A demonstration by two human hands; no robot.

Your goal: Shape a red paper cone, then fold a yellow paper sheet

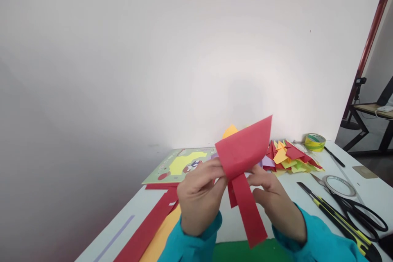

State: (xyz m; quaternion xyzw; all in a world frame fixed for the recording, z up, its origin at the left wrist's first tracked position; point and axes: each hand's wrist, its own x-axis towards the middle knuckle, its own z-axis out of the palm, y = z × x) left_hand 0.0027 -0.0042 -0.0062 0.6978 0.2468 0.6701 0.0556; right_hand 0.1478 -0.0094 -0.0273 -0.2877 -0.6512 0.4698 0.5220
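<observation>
Both hands hold up a piece of folded red paper (245, 145) above the middle of the table. Its broad upper part flares to the right, and red strips hang down below the fold. My left hand (201, 196) pinches the paper's lower left side between thumb and fingers. On the other side, my right hand (274, 196) grips near the fold, its fingertips partly hidden behind the paper. Below the hands lies a green sheet (245, 251) at the table's near edge.
A printed paper pad (166, 168) and red paper strips (150, 221) lie left. Folded paper pieces (291, 155) are piled at the back right. Tape rolls (315, 142), scissors (353, 208) and a yellow-black utility knife (334, 217) lie right. A white wall (153, 57) stands behind.
</observation>
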